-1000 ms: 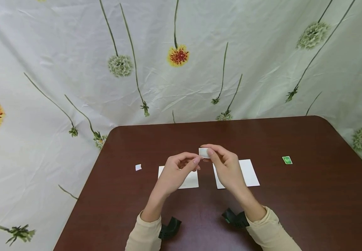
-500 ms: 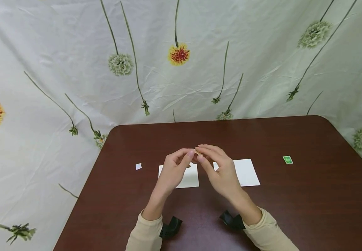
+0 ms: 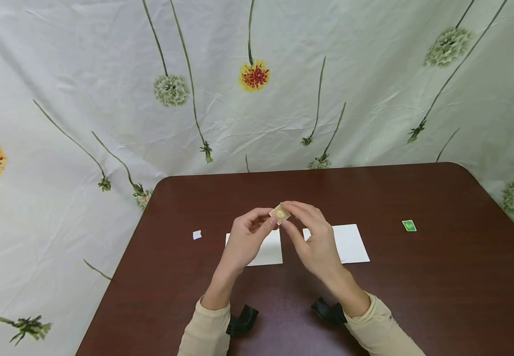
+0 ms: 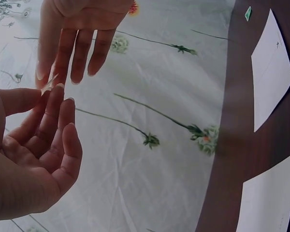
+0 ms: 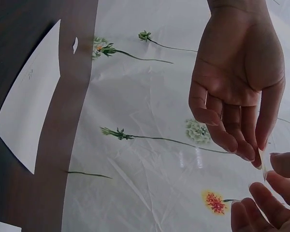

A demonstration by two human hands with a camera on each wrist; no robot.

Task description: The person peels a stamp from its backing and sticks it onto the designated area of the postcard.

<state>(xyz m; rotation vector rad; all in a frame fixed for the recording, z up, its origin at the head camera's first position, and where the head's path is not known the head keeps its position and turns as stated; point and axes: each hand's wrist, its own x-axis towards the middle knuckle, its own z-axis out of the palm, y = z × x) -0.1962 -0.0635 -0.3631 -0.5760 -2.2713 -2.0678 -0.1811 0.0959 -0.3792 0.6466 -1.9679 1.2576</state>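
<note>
Between both hands, above the table, is a small square yellowish stamp (image 3: 280, 213) with a pale border and a rounded design, its printed face showing in the head view. My left hand (image 3: 244, 240) pinches its left side between thumb and index finger. My right hand (image 3: 316, 242) holds its right side, index finger at the top corner and thumb at the lower one. Seen edge-on in the right wrist view, the stamp (image 5: 263, 165) is a thin sliver among the fingertips. Under the hands lie two white rectangular papers, the left one (image 3: 267, 252) and the right one (image 3: 352, 243), both partly hidden.
A green stamp (image 3: 409, 225) with a white border lies to the right on the dark brown table (image 3: 452, 277). Off to the left sits a small white scrap of paper (image 3: 197, 235). Behind the table hangs a white flowered cloth (image 3: 283, 118).
The stamp has turned from its white back, through edge-on, to its yellowish printed face. It has shifted slightly left, and the right hand's grip has moved to the stamp's corners.
</note>
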